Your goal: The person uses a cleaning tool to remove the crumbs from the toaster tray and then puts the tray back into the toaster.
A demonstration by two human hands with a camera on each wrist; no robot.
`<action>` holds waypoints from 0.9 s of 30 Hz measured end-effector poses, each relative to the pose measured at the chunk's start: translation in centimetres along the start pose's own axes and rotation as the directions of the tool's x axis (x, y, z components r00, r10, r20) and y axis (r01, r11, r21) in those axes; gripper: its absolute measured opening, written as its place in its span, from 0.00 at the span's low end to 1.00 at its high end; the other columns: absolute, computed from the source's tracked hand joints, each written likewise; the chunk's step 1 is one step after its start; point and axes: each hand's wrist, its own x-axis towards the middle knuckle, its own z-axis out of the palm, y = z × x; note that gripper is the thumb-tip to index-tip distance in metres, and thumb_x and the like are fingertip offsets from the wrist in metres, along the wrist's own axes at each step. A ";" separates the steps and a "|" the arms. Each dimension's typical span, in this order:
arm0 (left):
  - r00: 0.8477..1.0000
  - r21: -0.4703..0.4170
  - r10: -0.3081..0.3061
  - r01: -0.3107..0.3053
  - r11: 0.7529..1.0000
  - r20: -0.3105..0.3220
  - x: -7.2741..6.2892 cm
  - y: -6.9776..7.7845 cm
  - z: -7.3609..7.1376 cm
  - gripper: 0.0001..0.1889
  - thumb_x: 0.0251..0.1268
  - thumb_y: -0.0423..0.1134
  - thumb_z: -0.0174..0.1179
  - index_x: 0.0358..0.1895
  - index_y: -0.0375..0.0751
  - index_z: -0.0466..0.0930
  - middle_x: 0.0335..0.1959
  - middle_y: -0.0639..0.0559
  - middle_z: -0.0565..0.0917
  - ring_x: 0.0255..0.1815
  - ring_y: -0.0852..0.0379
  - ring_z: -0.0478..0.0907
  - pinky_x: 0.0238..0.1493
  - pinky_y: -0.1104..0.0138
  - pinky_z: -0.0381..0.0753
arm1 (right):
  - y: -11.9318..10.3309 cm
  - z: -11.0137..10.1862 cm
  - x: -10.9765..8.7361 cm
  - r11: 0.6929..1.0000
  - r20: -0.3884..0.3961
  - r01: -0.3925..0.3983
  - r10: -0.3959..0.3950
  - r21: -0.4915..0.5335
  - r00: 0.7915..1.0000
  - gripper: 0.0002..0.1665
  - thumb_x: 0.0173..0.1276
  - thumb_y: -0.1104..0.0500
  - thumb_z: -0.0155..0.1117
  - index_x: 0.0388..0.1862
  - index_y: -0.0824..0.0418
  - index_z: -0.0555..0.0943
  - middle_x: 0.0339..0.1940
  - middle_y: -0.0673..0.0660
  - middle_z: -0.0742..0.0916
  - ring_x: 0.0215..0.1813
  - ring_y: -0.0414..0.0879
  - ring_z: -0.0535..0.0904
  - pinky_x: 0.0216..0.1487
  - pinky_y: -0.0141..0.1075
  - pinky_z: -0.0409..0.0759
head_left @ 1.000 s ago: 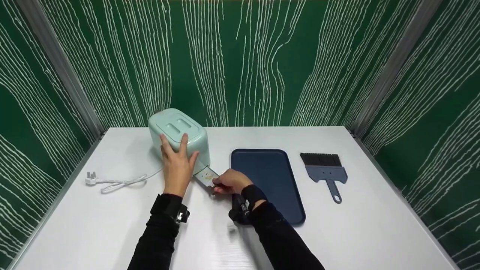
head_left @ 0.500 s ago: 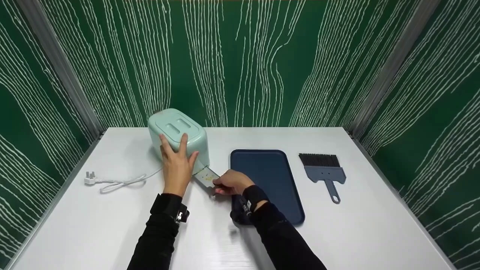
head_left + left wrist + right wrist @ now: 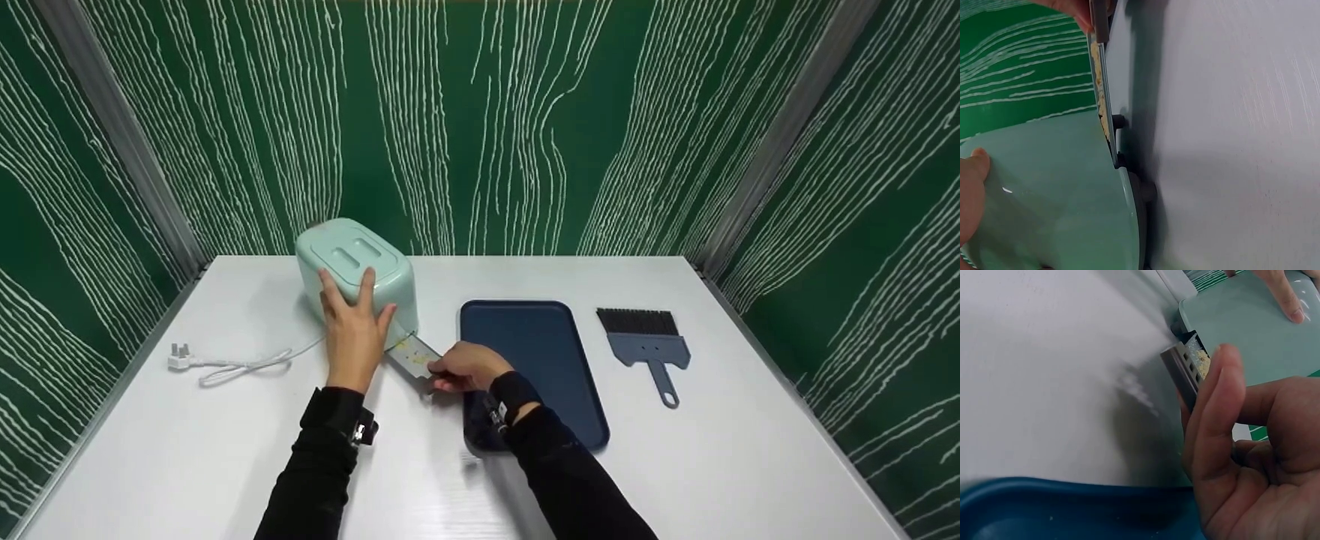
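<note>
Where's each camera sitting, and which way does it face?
Head: on the head, facing forward and down at toaster and blue tray; left hand, right hand, sleeves show.
Left wrist: on that wrist, facing along the toaster to the crumb tray; both hands show partly.
Right wrist: on that wrist, facing past the right hand to the toaster; left fingers show.
Both wrist views share toaster and crumb tray.

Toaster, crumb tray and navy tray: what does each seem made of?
Toaster: probably glossy plastic, from its smooth mint shell and highlights; painted metal is possible.
Crumb tray: likely thin satin metal, given its grey sheen and narrow edges.
Navy tray: perhaps low-sheen plastic, from its even colour and rounded rim.
</note>
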 end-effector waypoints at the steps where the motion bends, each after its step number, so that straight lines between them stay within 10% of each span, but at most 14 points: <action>1: 1.000 0.000 -0.001 0.001 1.000 0.001 0.0 0.0 0.0 0.35 0.72 0.47 0.71 0.79 0.47 0.71 0.81 0.13 0.47 0.74 0.10 0.62 0.63 0.32 0.83 | 0.0 0.0 -0.1 1.000 0.000 0.000 0.000 -0.006 1.000 0.09 0.80 0.62 0.64 0.44 0.70 0.82 0.22 0.51 0.86 0.20 0.34 0.80 0.26 0.24 0.81; 13: 1.000 0.002 0.019 -0.019 1.000 -0.020 0.0 -0.1 0.0 0.35 0.72 0.48 0.71 0.79 0.47 0.71 0.80 0.12 0.48 0.73 0.09 0.63 0.58 0.32 0.85 | 0.2 -0.6 -0.6 0.987 -0.016 0.051 -0.054 -0.150 0.998 0.11 0.77 0.57 0.67 0.38 0.64 0.84 0.16 0.45 0.76 0.17 0.31 0.69 0.20 0.22 0.68; 27: 0.999 -0.001 0.026 -0.026 1.000 -0.031 -0.1 0.0 0.0 0.35 0.72 0.48 0.72 0.78 0.47 0.72 0.80 0.11 0.48 0.73 0.09 0.63 0.58 0.32 0.85 | 0.5 -0.9 -0.7 0.997 0.003 0.055 -0.055 -0.062 0.999 0.08 0.79 0.60 0.66 0.42 0.65 0.84 0.20 0.47 0.81 0.19 0.32 0.74 0.23 0.22 0.73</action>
